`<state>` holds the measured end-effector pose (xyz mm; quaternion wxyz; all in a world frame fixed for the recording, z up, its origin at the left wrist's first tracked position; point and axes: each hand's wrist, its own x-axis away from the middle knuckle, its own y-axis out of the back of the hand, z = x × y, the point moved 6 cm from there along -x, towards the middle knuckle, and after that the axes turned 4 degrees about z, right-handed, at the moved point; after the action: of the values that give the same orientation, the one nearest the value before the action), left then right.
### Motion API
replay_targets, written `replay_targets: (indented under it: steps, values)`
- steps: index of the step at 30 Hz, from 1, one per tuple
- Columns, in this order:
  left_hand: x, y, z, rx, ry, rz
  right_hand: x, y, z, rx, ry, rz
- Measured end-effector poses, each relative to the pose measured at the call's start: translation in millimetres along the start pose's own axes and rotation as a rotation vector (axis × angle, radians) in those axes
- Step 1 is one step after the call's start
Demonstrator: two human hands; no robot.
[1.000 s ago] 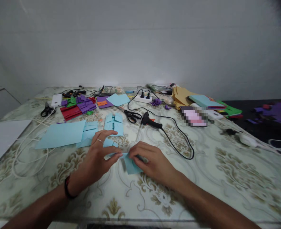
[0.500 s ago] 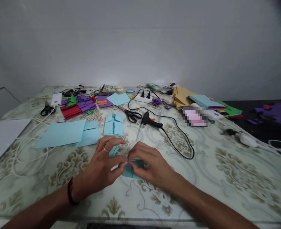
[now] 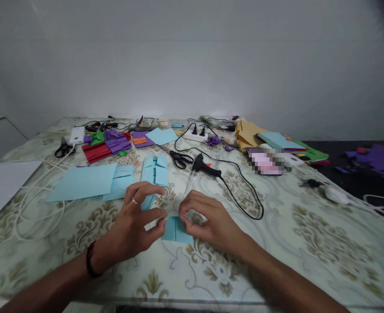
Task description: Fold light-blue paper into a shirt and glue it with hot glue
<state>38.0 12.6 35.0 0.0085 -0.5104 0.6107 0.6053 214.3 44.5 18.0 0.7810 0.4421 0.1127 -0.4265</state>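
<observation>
A small folded light-blue paper [image 3: 175, 230] lies between my hands near the front of the table. My left hand [image 3: 136, 217], with a ring and a dark wristband, has its thumb and forefinger pinched at the paper's upper left edge. My right hand [image 3: 208, 219] pinches the paper's upper right edge. Part of another light-blue piece [image 3: 148, 202] shows behind my left fingers. Farther back lies a folded light-blue paper [image 3: 155, 171], and left of it are a large blue sheet [image 3: 83, 180] and a creased one [image 3: 122, 182].
Black scissors [image 3: 181, 159] and a glue gun [image 3: 206, 166] with a looping cord lie beyond my hands. A power strip [image 3: 195, 135], coloured papers [image 3: 96, 152], a blurred phone [image 3: 265, 161] and white cables [image 3: 24, 215] lie around the patterned tablecloth.
My hands have moved slightly apart, and my left hand has shifted left. More of the small blue paper shows between them. The view has shifted slightly.
</observation>
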Motion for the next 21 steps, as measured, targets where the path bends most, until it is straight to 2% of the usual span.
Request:
replay_targets:
  steps: [6, 11, 13, 17, 21]
  values:
    - [-5, 9.4, 8, -0.018, 0.003, -0.036, 0, 15, -12, 0.023, -0.088, -0.052]
    - [-5, 7.5, 13, -0.041, 0.039, -0.007, 1, 32, -18, 0.004, -0.195, -0.182]
    - [-3, 2.2, 12, -0.036, 0.040, 0.020, 1, 27, -13, -0.019, -0.172, -0.163]
    - [0, -7.1, 5, 0.001, 0.026, 0.049, 1, 1, 0, -0.045, -0.065, -0.049]
    - [0, -8.4, 6, 0.023, 0.045, 0.056, 4, -9, 1, -0.053, -0.097, -0.044]
